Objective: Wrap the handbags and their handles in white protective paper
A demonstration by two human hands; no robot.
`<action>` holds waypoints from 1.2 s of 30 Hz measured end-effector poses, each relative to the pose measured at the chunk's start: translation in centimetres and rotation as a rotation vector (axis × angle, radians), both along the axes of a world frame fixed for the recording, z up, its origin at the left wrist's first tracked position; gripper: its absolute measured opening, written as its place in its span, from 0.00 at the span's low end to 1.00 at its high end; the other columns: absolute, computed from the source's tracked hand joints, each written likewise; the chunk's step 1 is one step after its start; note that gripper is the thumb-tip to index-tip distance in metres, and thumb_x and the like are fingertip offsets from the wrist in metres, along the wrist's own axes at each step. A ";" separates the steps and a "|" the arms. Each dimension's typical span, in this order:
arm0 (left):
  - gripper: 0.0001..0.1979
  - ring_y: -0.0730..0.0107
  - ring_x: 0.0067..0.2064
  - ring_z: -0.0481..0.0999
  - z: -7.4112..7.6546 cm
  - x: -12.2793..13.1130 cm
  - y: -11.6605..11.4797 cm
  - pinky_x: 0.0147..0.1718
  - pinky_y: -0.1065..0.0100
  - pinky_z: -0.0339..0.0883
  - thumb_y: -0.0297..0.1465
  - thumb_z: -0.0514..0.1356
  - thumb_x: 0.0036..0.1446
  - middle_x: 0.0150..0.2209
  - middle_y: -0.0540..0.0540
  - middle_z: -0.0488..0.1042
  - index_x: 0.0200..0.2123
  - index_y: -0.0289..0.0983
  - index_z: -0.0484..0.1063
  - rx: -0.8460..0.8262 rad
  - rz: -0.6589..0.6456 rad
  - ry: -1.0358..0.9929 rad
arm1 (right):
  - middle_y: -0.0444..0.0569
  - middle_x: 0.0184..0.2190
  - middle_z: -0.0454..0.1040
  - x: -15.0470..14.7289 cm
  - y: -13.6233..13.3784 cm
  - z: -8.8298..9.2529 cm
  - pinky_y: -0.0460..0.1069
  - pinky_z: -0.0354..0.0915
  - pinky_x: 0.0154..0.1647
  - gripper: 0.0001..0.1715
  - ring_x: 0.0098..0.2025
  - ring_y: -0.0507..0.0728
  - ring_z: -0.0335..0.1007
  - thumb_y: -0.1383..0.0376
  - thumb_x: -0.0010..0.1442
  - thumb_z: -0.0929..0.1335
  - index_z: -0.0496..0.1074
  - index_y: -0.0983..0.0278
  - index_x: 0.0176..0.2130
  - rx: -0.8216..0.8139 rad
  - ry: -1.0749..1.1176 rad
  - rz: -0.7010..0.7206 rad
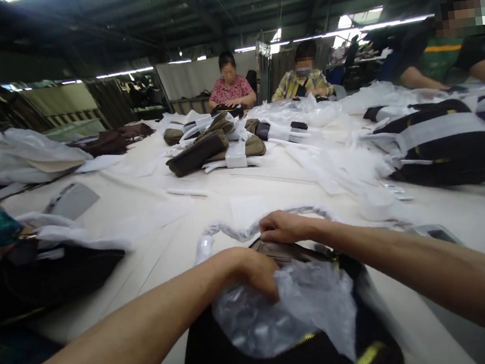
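Observation:
A black handbag (209,349) with gold zips stands at the table's near edge, its top open and its brown lining showing. Crumpled clear air-cushion plastic (259,326) bulges from the opening. My left hand (257,271) reaches down into the bag against this plastic, its fingertips hidden. At the far rim, my right hand (280,227) is closed on the bag's edge, fingers curled over it. Behind my hands arches the bag's handle (205,241), wrapped in clear film.
Several olive and black bags (203,148) with white wraps lie mid-table. A large black bag (449,147) sits at the right, another dark bag (60,273) at the left. Plastic sheets (24,154) are heaped at the far left. Co-workers (232,89) sit across the table (163,214).

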State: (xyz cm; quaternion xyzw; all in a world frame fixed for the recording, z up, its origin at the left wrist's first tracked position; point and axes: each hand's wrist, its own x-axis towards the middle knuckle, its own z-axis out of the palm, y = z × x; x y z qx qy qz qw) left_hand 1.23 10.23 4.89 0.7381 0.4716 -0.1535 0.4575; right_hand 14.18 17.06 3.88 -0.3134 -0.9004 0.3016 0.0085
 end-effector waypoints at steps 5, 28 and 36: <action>0.07 0.59 0.26 0.72 -2.7 -1.2 3.1 0.29 0.61 0.68 0.27 0.62 0.30 0.19 0.48 0.71 0.21 0.35 0.71 -0.131 -0.092 0.206 | 0.41 0.19 0.67 0.2 1.8 -2.6 0.42 0.53 0.23 0.07 0.23 0.49 0.58 0.68 0.50 0.64 0.72 0.67 0.27 -0.006 -0.075 -0.045; 0.13 0.58 0.40 0.73 -2.8 -1.0 4.0 0.42 0.64 0.63 0.35 0.61 0.37 0.37 0.44 0.76 0.29 0.36 0.75 -0.094 -0.164 0.195 | 0.46 0.24 0.70 6.6 -1.4 3.3 0.45 0.55 0.25 0.12 0.24 0.52 0.64 0.60 0.56 0.62 0.71 0.65 0.31 -0.197 -0.385 0.270; 0.17 0.56 0.34 0.73 -2.4 -1.4 3.8 0.35 0.61 0.66 0.40 0.61 0.39 0.33 0.42 0.76 0.32 0.36 0.74 0.009 -0.147 0.212 | 0.52 0.32 0.72 2.7 -2.6 4.5 0.51 0.59 0.35 0.09 0.34 0.58 0.68 0.62 0.55 0.62 0.70 0.62 0.34 0.216 -0.168 0.131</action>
